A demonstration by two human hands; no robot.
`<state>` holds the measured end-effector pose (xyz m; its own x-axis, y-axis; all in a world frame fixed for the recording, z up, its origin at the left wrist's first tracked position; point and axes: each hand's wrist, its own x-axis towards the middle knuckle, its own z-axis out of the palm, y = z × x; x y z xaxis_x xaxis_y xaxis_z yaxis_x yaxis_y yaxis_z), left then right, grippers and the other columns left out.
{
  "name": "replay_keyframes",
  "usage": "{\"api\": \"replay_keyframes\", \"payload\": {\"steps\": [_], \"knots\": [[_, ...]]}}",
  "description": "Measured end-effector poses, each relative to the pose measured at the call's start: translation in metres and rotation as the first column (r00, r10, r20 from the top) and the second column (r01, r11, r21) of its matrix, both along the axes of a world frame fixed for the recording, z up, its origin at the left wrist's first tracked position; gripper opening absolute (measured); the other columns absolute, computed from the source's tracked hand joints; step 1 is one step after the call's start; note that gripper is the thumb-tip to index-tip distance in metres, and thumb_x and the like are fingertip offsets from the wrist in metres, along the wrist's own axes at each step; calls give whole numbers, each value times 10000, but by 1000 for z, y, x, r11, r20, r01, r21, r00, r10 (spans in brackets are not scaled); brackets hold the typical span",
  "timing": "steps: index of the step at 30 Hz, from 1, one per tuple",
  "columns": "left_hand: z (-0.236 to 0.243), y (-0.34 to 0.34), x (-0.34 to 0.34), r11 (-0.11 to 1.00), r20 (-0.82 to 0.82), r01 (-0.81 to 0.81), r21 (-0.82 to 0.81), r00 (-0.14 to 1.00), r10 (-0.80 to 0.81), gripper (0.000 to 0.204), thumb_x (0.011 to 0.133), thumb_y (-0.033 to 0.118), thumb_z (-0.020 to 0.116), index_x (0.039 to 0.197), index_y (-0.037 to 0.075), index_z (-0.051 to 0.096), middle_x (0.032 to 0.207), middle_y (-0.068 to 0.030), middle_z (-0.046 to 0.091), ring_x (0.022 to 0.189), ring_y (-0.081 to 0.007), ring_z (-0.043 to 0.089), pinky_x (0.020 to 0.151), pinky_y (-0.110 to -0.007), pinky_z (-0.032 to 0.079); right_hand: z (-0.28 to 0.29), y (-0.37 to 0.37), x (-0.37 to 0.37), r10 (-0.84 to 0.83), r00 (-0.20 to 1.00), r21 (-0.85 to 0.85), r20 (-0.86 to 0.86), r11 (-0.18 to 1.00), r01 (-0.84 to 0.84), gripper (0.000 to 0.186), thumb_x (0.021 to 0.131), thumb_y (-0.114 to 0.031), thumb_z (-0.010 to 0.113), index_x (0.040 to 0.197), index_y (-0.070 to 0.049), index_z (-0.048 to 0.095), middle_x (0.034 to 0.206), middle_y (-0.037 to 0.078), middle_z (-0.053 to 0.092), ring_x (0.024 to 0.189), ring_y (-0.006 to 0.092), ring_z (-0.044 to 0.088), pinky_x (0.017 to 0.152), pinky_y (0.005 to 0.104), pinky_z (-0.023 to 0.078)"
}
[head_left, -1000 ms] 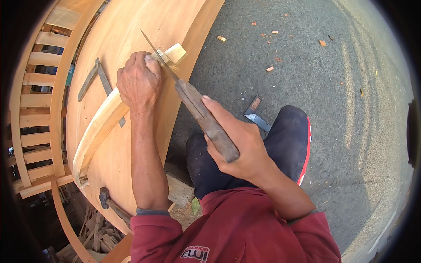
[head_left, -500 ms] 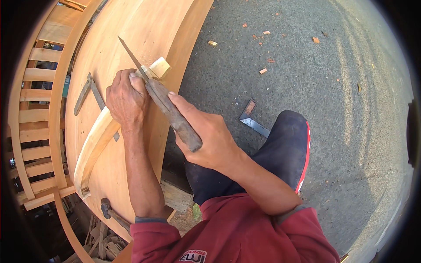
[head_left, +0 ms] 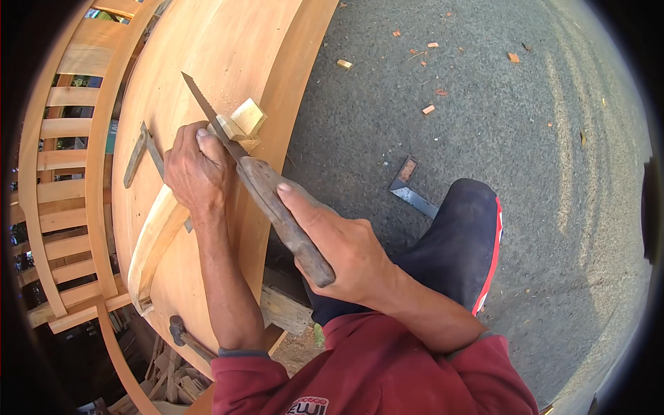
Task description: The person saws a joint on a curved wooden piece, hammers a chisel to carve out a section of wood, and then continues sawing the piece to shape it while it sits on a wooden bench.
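Note:
My right hand (head_left: 346,259) is closed around the worn wooden handle of a handsaw (head_left: 287,221). Its narrow toothed blade points up and left and crosses a pale curved wooden piece (head_left: 153,242) near its squared far end. Sawdust lies around the cut. My left hand (head_left: 197,169) grips the curved piece just left of the blade and presses it against a broad wooden panel (head_left: 228,48); its fingertips are partly hidden. Beside that hand lies a bevel gauge (head_left: 136,162), its blade running under the curved piece.
A hammer (head_left: 178,330) rests at the panel's near left edge. Slatted wooden furniture (head_left: 66,128) stands at the left, above scrap wood (head_left: 169,373). On the asphalt (head_left: 498,117) at the right lie a try square (head_left: 413,196) by my knee and several small wood offcuts.
My right hand has drawn the saw back, down and to the right, with less blade past the wood. My left hand keeps its grip. The whole view has shifted slightly.

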<state>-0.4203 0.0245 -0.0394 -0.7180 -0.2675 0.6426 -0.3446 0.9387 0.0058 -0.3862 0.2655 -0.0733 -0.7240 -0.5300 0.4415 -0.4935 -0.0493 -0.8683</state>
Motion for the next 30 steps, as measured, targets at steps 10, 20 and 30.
{"api": "replay_keyframes", "payload": {"steps": [10, 20, 30], "knots": [[5, -8, 1, 999, 37, -21, 30, 999, 20, 238, 923, 175, 514, 945, 57, 719, 924, -128, 712, 792, -366, 646, 778, -448, 500, 13, 48, 25, 59, 996, 99, 70, 993, -66, 851, 770, -14, 729, 1532, 59, 356, 1053, 251, 665, 909, 424, 691, 738, 465, 589], [-3, -16, 4, 1000, 7, 6, 4, 1000, -6, 230, 919, 196, 532, 941, 76, 727, 924, -105, 717, 787, -342, 654, 783, -441, 500, 61, -12, -11, 19, 979, 125, 202, 991, -45, 767, 784, -14, 710, 1493, 32, 420, 964, 275, 674, 836, 455, 688, 708, 464, 539], [-2, -10, 5, 1000, 20, 29, 0, 999, -29, 213, 919, 195, 541, 911, 71, 715, 910, -104, 709, 789, -334, 658, 776, -430, 496, 38, 64, 54, -33, 991, 109, 130, 994, 18, 767, 788, 13, 719, 1503, 7, 442, 1150, 245, 702, 885, 416, 726, 800, 415, 589]]}}
